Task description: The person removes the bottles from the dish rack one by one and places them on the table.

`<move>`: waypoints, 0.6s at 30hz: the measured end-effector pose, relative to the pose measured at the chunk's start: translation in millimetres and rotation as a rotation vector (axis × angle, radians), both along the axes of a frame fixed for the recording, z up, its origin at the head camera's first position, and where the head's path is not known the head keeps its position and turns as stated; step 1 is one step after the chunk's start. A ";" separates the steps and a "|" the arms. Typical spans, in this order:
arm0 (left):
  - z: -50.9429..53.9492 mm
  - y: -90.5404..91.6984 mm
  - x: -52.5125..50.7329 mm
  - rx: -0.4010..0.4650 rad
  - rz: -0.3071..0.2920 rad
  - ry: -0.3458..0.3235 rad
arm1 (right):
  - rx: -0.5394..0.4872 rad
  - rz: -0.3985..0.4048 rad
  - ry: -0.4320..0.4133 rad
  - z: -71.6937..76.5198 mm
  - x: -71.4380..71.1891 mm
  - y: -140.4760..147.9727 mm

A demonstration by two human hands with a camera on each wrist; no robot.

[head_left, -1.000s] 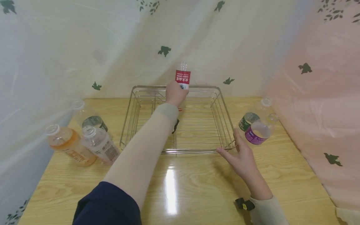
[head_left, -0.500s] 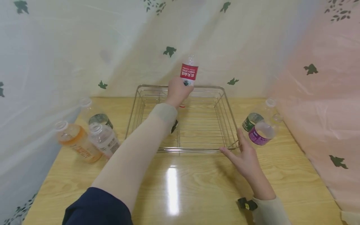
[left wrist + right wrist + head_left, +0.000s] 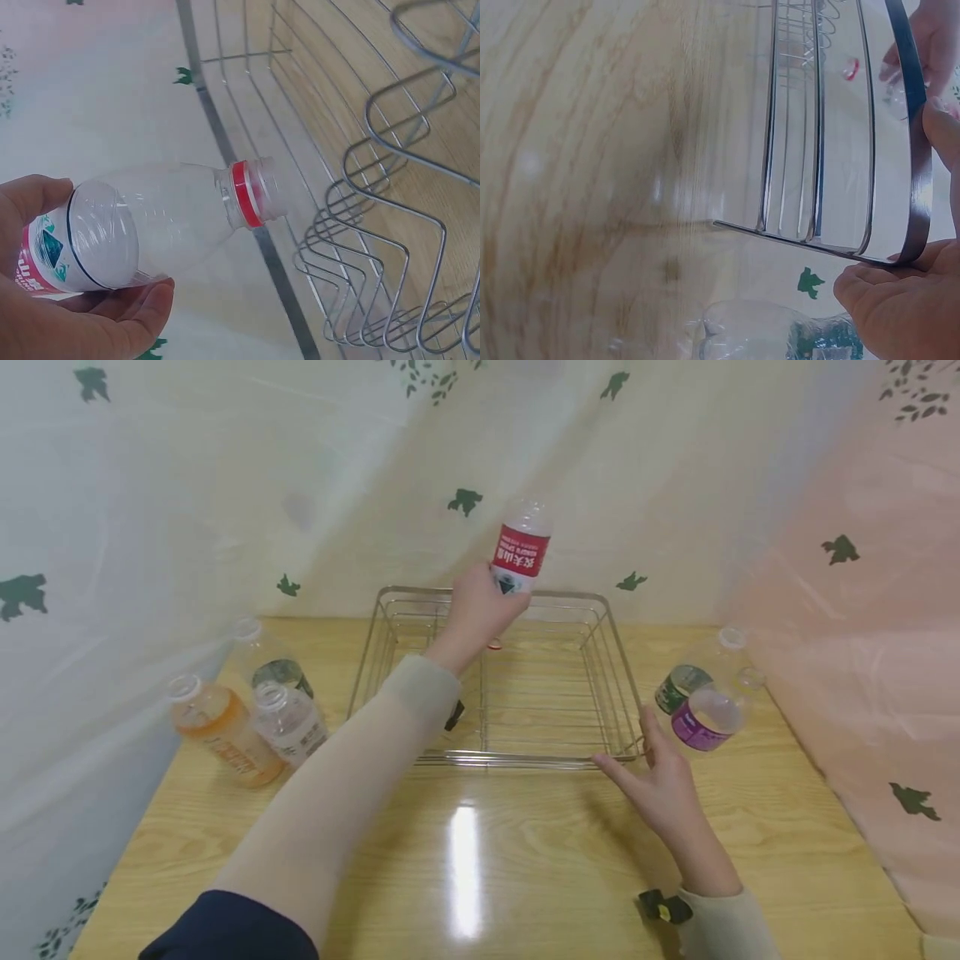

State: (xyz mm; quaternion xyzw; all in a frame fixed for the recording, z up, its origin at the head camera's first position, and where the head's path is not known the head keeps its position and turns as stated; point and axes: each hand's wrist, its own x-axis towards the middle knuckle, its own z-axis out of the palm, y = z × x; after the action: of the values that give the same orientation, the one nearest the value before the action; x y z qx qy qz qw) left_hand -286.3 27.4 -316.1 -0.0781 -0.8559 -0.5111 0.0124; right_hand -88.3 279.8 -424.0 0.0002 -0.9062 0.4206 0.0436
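My left hand (image 3: 480,610) grips a clear plastic water bottle (image 3: 522,552) with a red and white label, above the back part of a wire basket (image 3: 540,762). The bottle is tilted upside down. In the left wrist view its uncapped neck with a red ring (image 3: 246,193) points at the basket's wires, and thumb and fingers wrap the labelled body. At the basket's front right corner, my right hand (image 3: 667,789) holds the metal rim (image 3: 920,172), thumb on the front side and fingers along the right side. My left forearm hides part of the basket's left side.
Left of the basket stand an orange-labelled bottle (image 3: 228,735), a pale-labelled bottle (image 3: 291,727) and a dark-labelled bottle (image 3: 273,660). On the right are a green-labelled bottle (image 3: 682,685) and a purple-labelled bottle (image 3: 705,720). A patterned curtain (image 3: 360,485) borders the wooden table (image 3: 555,868).
My left hand has shifted the water bottle slightly right and turned it, so more of its label shows. The right hand keeps its place at the basket's corner. The head view has swung slightly left.
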 end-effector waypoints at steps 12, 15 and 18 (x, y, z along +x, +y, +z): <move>19.3 -7.3 40.3 0.046 -0.064 0.071 | -0.009 -0.005 -0.020 -1.7 0.9 1.7; 23.6 -11.1 48.8 0.013 -0.073 0.109 | -0.008 -0.002 -0.019 -1.4 -0.2 0.9; 26.2 -15.8 57.6 -0.007 -0.091 0.142 | -0.009 0.001 -0.020 -1.0 -1.6 0.0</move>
State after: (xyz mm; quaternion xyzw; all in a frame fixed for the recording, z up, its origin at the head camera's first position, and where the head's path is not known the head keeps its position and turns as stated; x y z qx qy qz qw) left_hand -228.7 11.7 -289.9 -0.1528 -0.8503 -0.5012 0.0495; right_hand -89.9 279.7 -425.0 -0.0036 -0.9046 0.4248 0.0340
